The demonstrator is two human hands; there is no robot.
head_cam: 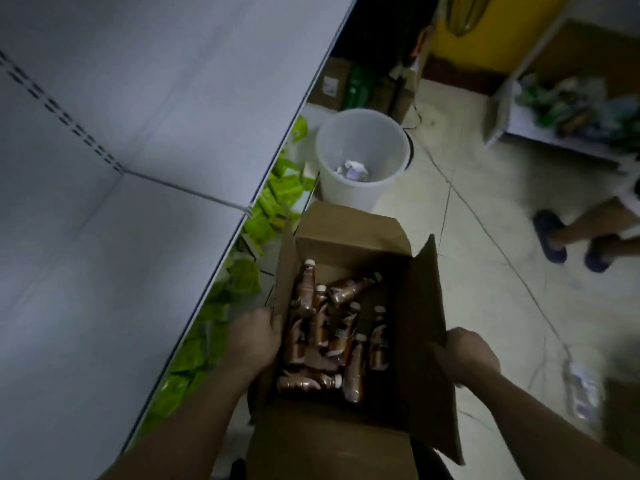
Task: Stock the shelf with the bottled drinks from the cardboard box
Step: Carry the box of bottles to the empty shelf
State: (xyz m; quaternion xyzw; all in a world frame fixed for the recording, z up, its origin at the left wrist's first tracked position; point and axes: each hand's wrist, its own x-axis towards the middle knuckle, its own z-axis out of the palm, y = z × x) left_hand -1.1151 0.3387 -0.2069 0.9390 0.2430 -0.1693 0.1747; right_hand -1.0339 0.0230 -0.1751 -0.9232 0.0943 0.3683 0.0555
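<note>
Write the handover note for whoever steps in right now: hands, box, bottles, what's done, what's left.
Left hand: grips the left wall of the cardboard box.
Right hand: grips the box's right flap.
Bottles: brown with white caps, lying jumbled inside the open box.
Shelf: white board to the left; no bottles on the part in view.
Done: box opened and held in both hands.
Left: move every bottle from the box onto the shelf.

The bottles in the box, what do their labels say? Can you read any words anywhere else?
No text can be read here.
Bottles in the cardboard box: white label marks, blurred.
Green packets: print too blurred.
Sticker on the far carton: too small.
</note>
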